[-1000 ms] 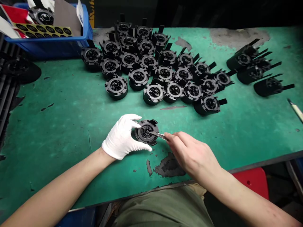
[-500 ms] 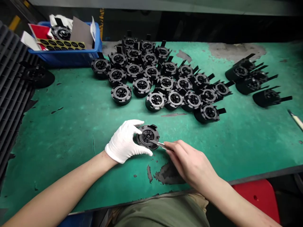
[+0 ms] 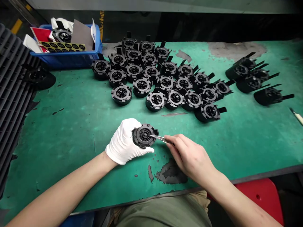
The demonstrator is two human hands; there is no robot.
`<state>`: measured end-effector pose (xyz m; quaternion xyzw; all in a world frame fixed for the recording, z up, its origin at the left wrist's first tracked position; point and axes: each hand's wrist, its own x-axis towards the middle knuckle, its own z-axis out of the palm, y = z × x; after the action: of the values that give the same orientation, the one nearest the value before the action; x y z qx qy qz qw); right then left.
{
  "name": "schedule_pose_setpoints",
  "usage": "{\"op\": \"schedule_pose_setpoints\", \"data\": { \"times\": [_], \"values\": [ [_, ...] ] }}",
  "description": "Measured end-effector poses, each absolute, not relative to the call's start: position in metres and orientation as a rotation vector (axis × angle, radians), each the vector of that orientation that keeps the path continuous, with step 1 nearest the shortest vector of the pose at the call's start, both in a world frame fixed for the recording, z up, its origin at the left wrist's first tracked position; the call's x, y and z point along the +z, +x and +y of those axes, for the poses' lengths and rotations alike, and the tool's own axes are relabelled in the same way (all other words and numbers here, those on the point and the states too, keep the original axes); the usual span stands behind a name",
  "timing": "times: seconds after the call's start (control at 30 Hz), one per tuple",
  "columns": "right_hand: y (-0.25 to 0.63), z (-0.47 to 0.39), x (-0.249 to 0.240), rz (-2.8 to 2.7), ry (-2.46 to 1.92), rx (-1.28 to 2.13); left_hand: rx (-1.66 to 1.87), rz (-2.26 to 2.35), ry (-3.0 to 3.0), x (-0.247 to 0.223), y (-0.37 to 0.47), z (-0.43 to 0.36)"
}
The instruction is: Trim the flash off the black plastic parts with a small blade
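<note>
My left hand (image 3: 125, 142), in a white glove, grips a round black part (image 3: 143, 135) from its left side, near the front of the green table. The part's ribbed face with a central hub is turned up toward the camera. Bare and closed, my right hand (image 3: 187, 151) pinches a thin metal blade-like tool (image 3: 160, 138). The tool's tip lies over the part's face, just right of the hub. Many similar black parts stand in a cluster beyond my hands, among them one nearby housing (image 3: 156, 99).
A blue bin (image 3: 68, 59) with papers, a sticker sheet and a black part sits at the back left. Ribbed dark trays (image 3: 11, 94) line the left edge. More black housings (image 3: 268, 95) and a pen-like tool (image 3: 298, 118) lie right. A red stool (image 3: 260, 198) stands below the front edge.
My left hand has closed around the black part, which has turned and shifted slightly left. The tool and my right hand have moved slightly up.
</note>
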<state>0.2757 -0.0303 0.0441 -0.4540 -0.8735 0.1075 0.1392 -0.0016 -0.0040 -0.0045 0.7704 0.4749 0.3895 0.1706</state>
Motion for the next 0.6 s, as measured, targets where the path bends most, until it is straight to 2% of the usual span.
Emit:
{"op": "schedule_pose_setpoints", "data": {
  "times": [0.17, 0.6],
  "values": [
    [0.268, -0.024, 0.048, -2.568, -1.291, 0.202, 0.898, 1.384, 2.208, -0.001, -0.002, -0.002],
    [0.267, -0.015, 0.058, -2.646, -1.223, 0.156, 0.978, 1.231, 2.221, 0.0, -0.001, 0.001]
  ]
}}
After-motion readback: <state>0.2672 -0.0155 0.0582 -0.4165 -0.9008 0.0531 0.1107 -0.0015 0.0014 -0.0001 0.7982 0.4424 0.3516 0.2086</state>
